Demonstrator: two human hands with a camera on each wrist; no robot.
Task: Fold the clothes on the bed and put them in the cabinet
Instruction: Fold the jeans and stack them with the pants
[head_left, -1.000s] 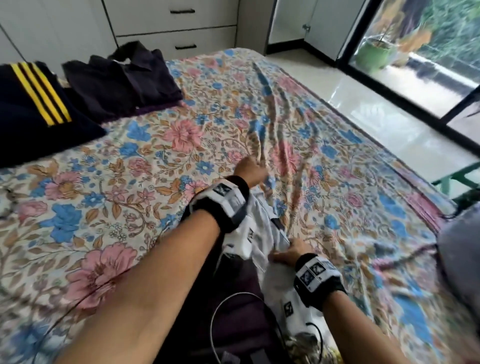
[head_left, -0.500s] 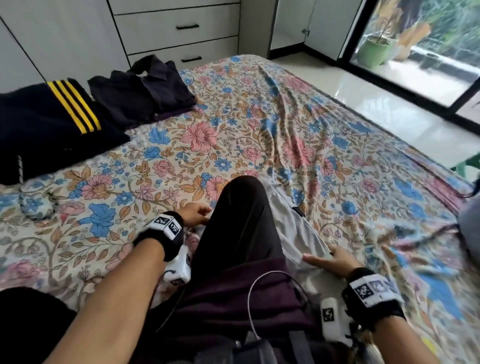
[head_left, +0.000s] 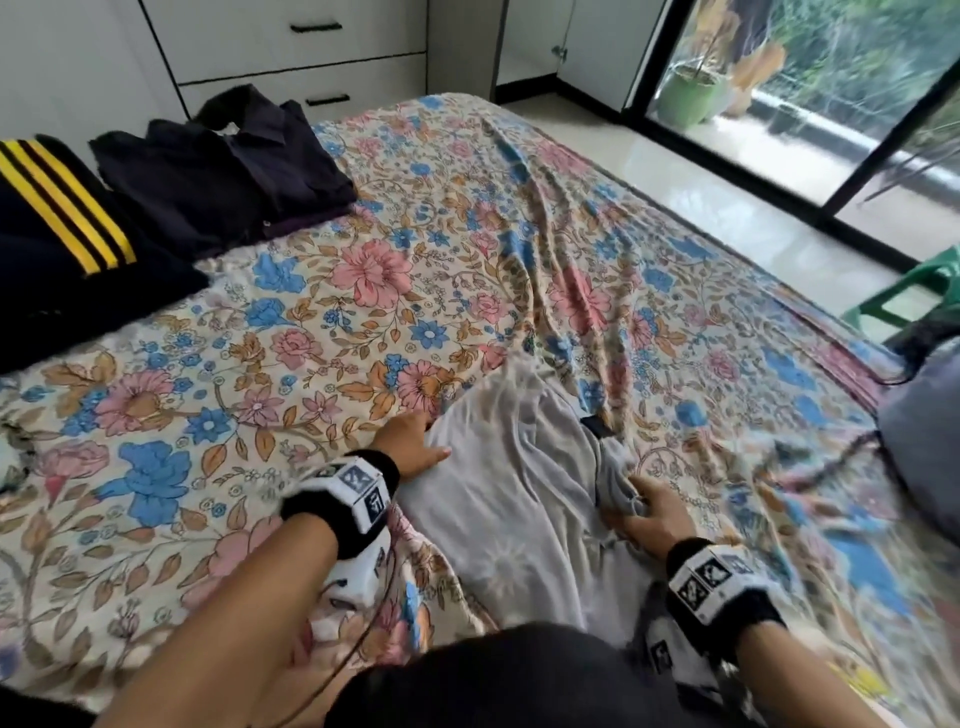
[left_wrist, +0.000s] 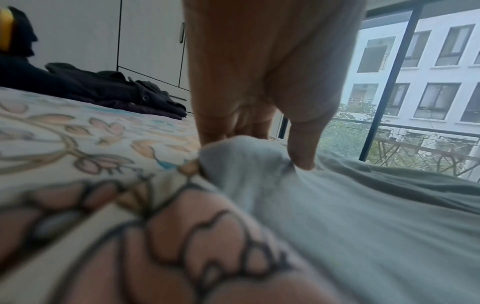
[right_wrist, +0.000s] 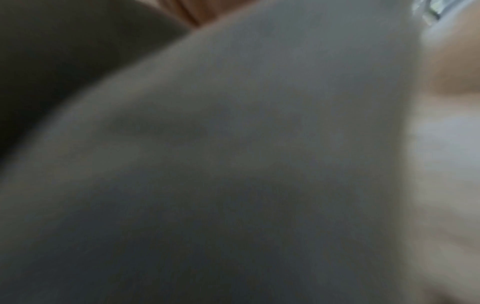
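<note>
A light grey garment lies spread on the floral bed sheet, close in front of me. My left hand is at its left edge; the left wrist view shows the thumb and fingers pinching a raised fold of the grey garment. My right hand is at the garment's right edge, fingers curled on a bunched part of it. Blurred grey cloth fills the right wrist view, so the fingers are hidden there.
A folded dark shirt and a navy garment with yellow stripes lie at the bed's far left. White cabinet drawers stand behind them. My dark-trousered knee is at the near edge. Glass doors, a green stool and a grey bundle are on the right.
My hands have moved apart to the two sides of the grey garment. My knee has drawn back off it, and the garment now lies spread out.
</note>
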